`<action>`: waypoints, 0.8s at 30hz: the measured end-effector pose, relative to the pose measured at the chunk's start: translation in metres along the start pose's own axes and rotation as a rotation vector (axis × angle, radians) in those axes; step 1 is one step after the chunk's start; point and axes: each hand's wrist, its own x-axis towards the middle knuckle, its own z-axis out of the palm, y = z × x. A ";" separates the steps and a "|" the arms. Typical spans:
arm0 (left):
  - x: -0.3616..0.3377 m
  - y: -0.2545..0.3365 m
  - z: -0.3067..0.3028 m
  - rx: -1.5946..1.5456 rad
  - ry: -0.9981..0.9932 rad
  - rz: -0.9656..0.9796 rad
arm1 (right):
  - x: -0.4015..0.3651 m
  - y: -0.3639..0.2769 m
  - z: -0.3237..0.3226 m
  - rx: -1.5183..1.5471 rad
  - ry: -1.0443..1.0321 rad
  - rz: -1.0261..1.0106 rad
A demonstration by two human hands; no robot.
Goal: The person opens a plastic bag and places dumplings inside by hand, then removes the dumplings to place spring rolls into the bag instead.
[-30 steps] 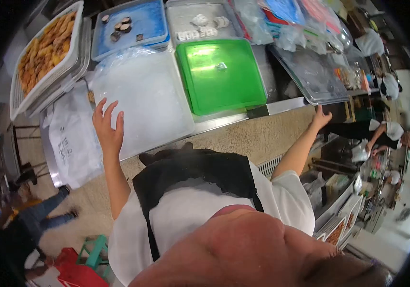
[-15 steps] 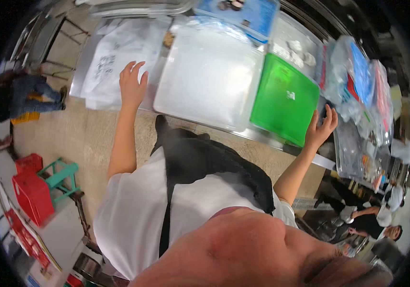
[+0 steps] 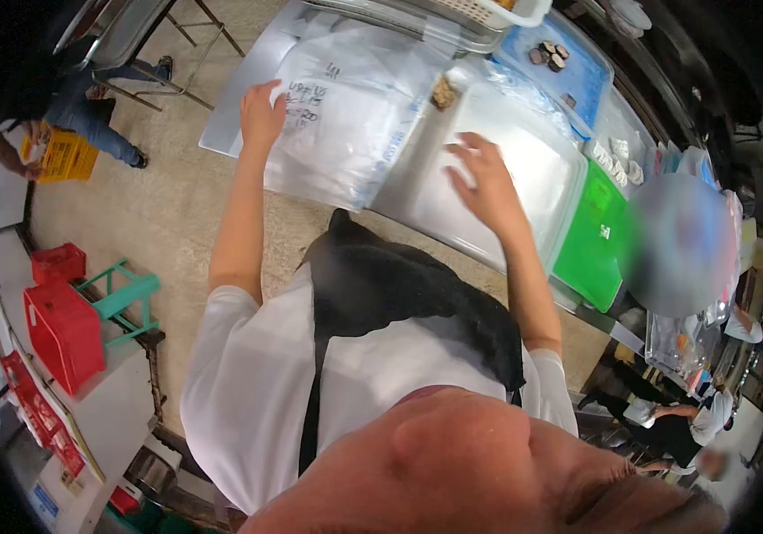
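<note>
My left hand (image 3: 263, 117) is at the left edge of a clear plastic bag (image 3: 332, 156) with black handwriting on it. Its fingers are apart, and the fingertips overlap the bag in this view. Over the left part of a large, shallow pale tray (image 3: 524, 147) is my right hand (image 3: 488, 187), its fingers spread and holding nothing. Between bag and tray lies a small brown lump (image 3: 444, 93). A green board or lid (image 3: 591, 236) is to the right of the tray.
Behind the tray, a blue tray (image 3: 588, 76) carries several dark-edged round pieces (image 3: 551, 55). White pieces (image 3: 617, 165) lie in a clear container. A white basket (image 3: 488, 13) stands at the back. Stools and red crates (image 3: 63, 334) are on the left; people work at both sides.
My right hand has moved left from beside the green board to over the pale tray. My left hand stays by the bag, nearer its left edge. The camera view has turned left.
</note>
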 end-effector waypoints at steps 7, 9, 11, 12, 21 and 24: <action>0.097 -0.044 0.046 0.096 -0.480 -0.168 | 0.045 -0.063 0.133 -0.067 -0.531 -0.043; 0.106 -0.040 0.054 -0.049 -0.523 -0.157 | 0.037 -0.067 0.153 -0.160 -0.544 -0.082; 0.110 -0.031 0.058 -0.250 -0.524 -0.142 | 0.035 -0.065 0.157 -0.103 -0.529 -0.084; 0.114 -0.029 0.062 -0.333 -0.523 -0.116 | 0.037 -0.067 0.154 -0.077 -0.518 -0.085; 0.171 -0.037 0.061 -0.387 -0.340 -0.032 | 0.052 -0.061 0.153 -0.194 -0.374 0.018; 0.169 -0.061 0.061 -0.207 -0.328 0.039 | 0.046 -0.058 0.152 -0.203 -0.356 -0.035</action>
